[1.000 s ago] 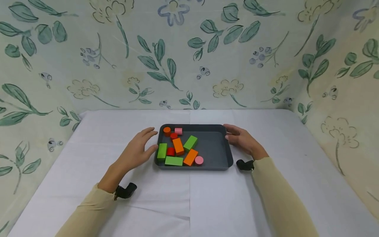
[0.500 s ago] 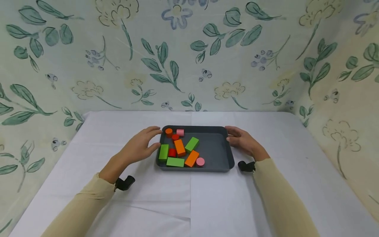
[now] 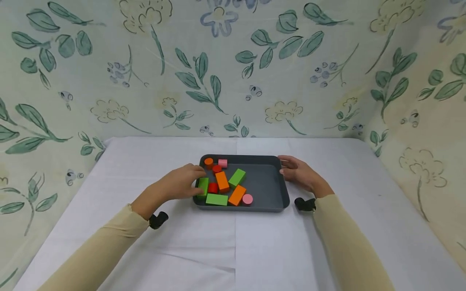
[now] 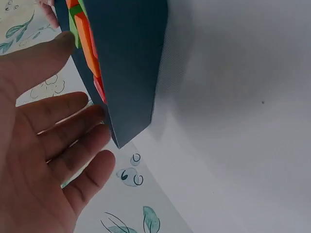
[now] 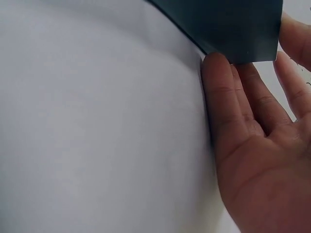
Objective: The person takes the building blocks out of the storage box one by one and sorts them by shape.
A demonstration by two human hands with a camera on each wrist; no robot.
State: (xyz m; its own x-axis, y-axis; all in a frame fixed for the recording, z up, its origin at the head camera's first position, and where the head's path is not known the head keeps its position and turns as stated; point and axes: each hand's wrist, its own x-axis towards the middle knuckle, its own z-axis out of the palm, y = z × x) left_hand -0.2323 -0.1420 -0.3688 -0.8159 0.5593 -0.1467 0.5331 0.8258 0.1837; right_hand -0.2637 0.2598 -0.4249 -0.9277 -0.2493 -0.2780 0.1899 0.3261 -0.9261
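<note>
A dark grey tray (image 3: 263, 184) lies on the white cloth with several coloured blocks, mostly in its left half. My left hand (image 3: 178, 184) reaches over the tray's left rim, its thumb at a green rectangular block (image 3: 203, 186) and its fingers near the upper left rim. In the left wrist view that hand (image 4: 58, 150) has thumb and fingers spread apart, nothing pinched between them. My right hand (image 3: 300, 173) is at the tray's right side. In the right wrist view its fairly straight fingers (image 5: 221, 82) touch the tray's outer wall (image 5: 238, 29).
Beside that green block are a red cylinder (image 3: 213, 187), orange blocks (image 3: 222, 182), and two other green blocks (image 3: 217, 199). Pink cylinders (image 3: 247, 199) lie at the front and back. White cloth (image 3: 204, 246) covers the table; a floral curtain (image 3: 233, 97) stands behind.
My left hand has moved right, from outside the tray's left edge to over its rim at the green block. The right hand stays at the tray's right side; the blocks keep their places.
</note>
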